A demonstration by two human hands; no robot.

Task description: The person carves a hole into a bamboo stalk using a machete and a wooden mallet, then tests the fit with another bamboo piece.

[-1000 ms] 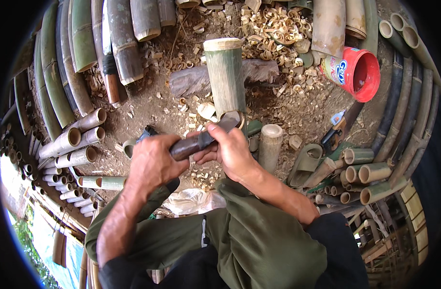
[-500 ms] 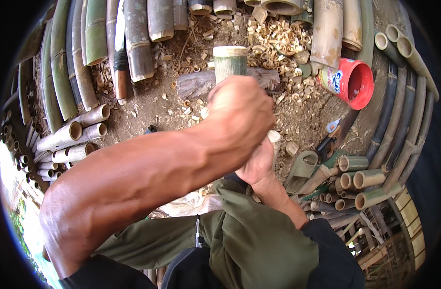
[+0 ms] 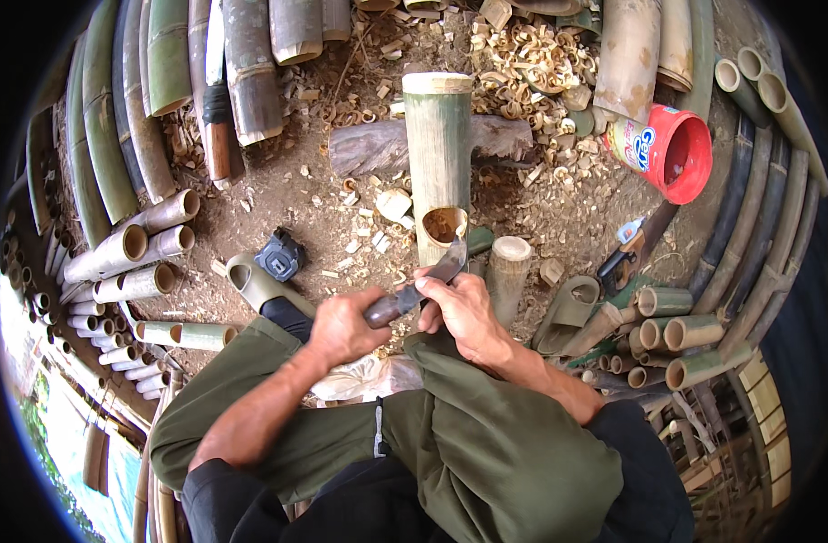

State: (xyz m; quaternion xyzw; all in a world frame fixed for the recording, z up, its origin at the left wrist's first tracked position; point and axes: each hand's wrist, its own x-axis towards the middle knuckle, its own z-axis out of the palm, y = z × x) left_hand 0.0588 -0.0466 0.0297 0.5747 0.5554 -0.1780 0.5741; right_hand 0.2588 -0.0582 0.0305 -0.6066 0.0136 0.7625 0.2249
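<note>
A greenish-tan bamboo section [image 3: 439, 145] lies pointing away from me, its far end propped across a dark log [image 3: 371, 147]. Near its close end is a cut opening [image 3: 444, 224] with pale edges. My left hand [image 3: 344, 328] wraps round the dark handle of a knife with a curved blade [image 3: 449, 263]. The blade's tip meets the lower right rim of the opening. My right hand [image 3: 466, 312] closes on the knife near the base of the blade, thumb pressed on top; its lower fingers are partly hidden.
Wood chips and curled shavings [image 3: 541, 63] litter the ground. A red tub [image 3: 681, 158] lies tipped at right, beside a saw [image 3: 645, 244]. A tape measure [image 3: 280, 255] rests by my left sandal [image 3: 251, 281]. Near my right hand stands a short bamboo piece [image 3: 510, 267]. Bamboo poles surround the area.
My left hand has drawn back from over the bamboo section to the lower left. The opening, knife, tape measure and left sandal now show.
</note>
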